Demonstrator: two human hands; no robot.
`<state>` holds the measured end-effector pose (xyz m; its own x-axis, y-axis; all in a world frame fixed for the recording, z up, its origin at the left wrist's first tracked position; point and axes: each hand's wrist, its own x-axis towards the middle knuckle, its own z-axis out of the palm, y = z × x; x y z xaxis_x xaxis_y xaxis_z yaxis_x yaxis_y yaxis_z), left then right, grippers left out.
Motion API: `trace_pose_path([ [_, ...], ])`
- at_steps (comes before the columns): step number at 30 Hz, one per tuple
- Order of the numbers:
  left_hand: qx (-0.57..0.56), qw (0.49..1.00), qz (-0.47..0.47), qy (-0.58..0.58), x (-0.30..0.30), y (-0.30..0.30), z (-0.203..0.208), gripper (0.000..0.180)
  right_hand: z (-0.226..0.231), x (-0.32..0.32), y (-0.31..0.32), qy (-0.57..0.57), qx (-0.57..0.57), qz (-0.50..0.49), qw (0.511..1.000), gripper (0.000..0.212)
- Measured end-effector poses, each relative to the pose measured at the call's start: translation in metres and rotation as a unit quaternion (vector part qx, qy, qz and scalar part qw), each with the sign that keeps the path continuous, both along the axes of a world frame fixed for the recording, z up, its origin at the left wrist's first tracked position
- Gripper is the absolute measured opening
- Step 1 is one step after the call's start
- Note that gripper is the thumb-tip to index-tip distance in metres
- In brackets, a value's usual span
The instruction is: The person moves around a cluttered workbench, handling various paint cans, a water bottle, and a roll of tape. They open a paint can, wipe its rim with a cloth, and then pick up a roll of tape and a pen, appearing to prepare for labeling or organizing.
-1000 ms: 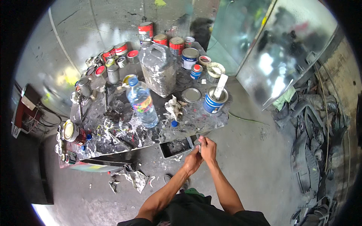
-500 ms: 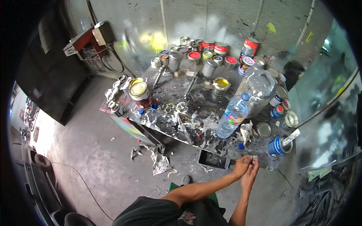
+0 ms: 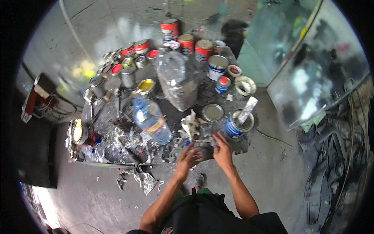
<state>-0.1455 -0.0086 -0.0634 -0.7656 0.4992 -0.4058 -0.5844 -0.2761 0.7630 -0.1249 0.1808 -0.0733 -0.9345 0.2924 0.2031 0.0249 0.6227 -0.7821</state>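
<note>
My left hand (image 3: pixel 187 162) is at the front edge of a paint-spattered table (image 3: pixel 111 156), fingers spread with nothing in them. Close to its fingertips lie a small blue cap (image 3: pixel 187 143) and a crumpled, stained white rag (image 3: pixel 189 124). To its right, my right hand (image 3: pixel 223 153) reaches over the edge with its fingers apart, also holding nothing visible. Nearest to it stands an open blue paint can (image 3: pixel 233 128) with a whitish flat stick (image 3: pixel 247 110) leaning in it. A round metal lid (image 3: pixel 213 112) lies behind the hands.
Left of the rag, a clear plastic bottle (image 3: pixel 152 123) leans in view before a large clear jug (image 3: pixel 176 80). Paint cans, including an open one with yellow paint (image 3: pixel 146 85), crowd the back. Crumpled paper (image 3: pixel 145 182) lies on the floor; dark scrap (image 3: pixel 321 175) is piled at right.
My hands were together with fingers pinched at the table's front edge; now they are apart and opened over it. The view has swung to the right.
</note>
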Motion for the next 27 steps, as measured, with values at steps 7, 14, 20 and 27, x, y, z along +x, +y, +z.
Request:
trace_pose_path([
  [7, -0.297, 0.904, 0.022, 0.308, -0.044, 0.033, 0.010, 0.048, -0.002, 0.023, 0.040, 0.025, -0.094, -0.168, 0.981, 0.026],
  [14, -0.480, 0.680, -0.133, 0.537, -0.160, 0.129, -0.014, 0.092, 0.009, 0.025, 0.107, 0.072, -0.134, -0.232, 0.961, 0.032],
  [20, -0.520, 0.604, -0.247, 0.551, -0.201, 0.158, -0.036, 0.116, 0.043, -0.067, 0.177, 0.055, -0.145, -0.145, 0.977, 0.033],
  [27, -0.520, 0.610, -0.273, 0.532, -0.200, 0.161, -0.043, 0.114, 0.092, -0.065, 0.180, 0.052, -0.066, -0.057, 0.995, 0.014],
])
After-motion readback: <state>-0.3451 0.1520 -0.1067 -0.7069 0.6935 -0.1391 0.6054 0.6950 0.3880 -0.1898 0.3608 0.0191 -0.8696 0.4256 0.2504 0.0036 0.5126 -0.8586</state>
